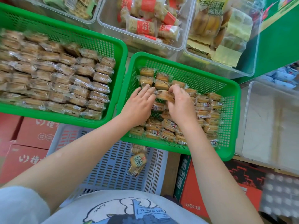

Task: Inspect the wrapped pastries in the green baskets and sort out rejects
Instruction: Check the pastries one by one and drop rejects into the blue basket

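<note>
Two green baskets hold clear-wrapped brown pastries. The left basket [120, 50] is packed with tidy rows of them. The right basket [233, 120] is partly filled, with its far right part bare. Both my hands are inside the right basket. My right hand [181, 105] has its fingers curled round one wrapped pastry [164, 95] lifted a little above the pile. My left hand [139, 104] lies with straight fingers on the pastries beside it, its fingertips touching that same pastry's wrapper.
A pale blue slotted crate [113, 168] below the baskets holds a few loose wrapped pastries [137, 160]. Clear tubs of other packaged snacks [145, 21] stand behind. An empty clear tub [271, 126] sits at the right. Red cartons [24, 143] lie underneath.
</note>
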### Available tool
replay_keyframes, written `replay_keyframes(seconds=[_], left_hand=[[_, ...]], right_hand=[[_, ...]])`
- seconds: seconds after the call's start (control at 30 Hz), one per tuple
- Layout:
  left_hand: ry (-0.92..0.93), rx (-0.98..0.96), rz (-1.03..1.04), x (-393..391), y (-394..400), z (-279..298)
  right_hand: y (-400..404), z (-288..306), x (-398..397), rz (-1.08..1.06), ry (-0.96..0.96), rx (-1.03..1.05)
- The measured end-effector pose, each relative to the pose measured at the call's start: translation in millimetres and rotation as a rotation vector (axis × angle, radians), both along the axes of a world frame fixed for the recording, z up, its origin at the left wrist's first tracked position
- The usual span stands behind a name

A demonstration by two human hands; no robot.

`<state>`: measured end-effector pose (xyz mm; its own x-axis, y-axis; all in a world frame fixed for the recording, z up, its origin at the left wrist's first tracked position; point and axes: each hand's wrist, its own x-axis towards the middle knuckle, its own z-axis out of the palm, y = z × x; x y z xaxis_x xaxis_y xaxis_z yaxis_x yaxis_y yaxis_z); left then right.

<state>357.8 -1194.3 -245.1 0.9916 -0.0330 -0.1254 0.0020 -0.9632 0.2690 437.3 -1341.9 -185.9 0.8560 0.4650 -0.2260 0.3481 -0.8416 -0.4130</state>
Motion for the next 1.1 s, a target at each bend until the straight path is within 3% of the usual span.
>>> replay_keyframes(seconds=[0.17, 0.53, 0.67, 0.77, 1.1], left_hand=[[0.073, 0.073, 0.102, -3, 0, 4], [0.038, 0.125, 0.041, -24, -1, 0], [-0.019, 0.098, 0.122, -35, 18, 9], [-0.016, 0.084, 0.105, -44, 27, 9], [-0.014, 0.072, 0.106, -44, 28, 9]], right_hand=[[2, -4, 0, -0.071, 0.091, 0.079], [16, -23, -3, 0.174, -0.069, -0.293], [19, -19, 16, 0.075, -0.183, -0.080], [28, -21, 33, 0.064, -0.195, -0.077], [47, -34, 36, 0.171, -0.223, -0.450]])
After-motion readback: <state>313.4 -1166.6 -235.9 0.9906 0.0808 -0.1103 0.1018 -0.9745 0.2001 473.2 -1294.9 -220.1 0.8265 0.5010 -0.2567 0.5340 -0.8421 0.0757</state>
